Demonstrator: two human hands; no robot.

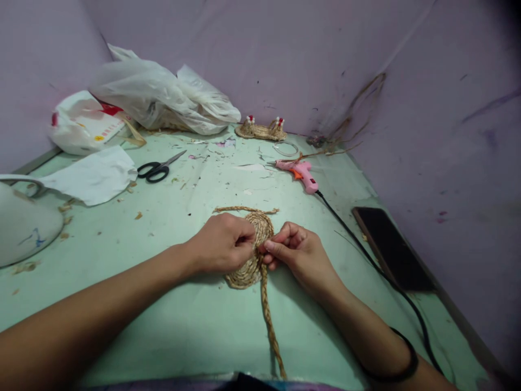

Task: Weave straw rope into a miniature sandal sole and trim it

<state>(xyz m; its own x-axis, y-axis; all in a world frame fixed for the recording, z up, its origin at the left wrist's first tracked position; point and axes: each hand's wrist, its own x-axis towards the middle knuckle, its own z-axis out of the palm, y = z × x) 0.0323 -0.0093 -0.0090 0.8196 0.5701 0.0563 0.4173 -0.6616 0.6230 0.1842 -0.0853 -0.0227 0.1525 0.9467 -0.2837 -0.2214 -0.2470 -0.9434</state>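
An oval coil of braided straw, shaped like a small sole (244, 277), lies on the table in front of me. A braided straw cord (266, 309) runs from its right edge down towards the table's near edge. My left hand (226, 243) is closed over the left side of the coil; what its fingers hold, if anything, is hidden. At the right edge my right hand (295, 252) pinches with thumb and fingers where the cord meets the coil. A short loose braid (246, 209) lies just beyond the coil.
A pink glue gun (299, 172) lies at the back right, its black cable (366, 258) trailing past a phone (393, 247). Black-handled scissors (157, 169) and a white sheet (95, 176) lie left. Plastic bags (163, 95) and small straw slippers (260, 130) stand by the wall.
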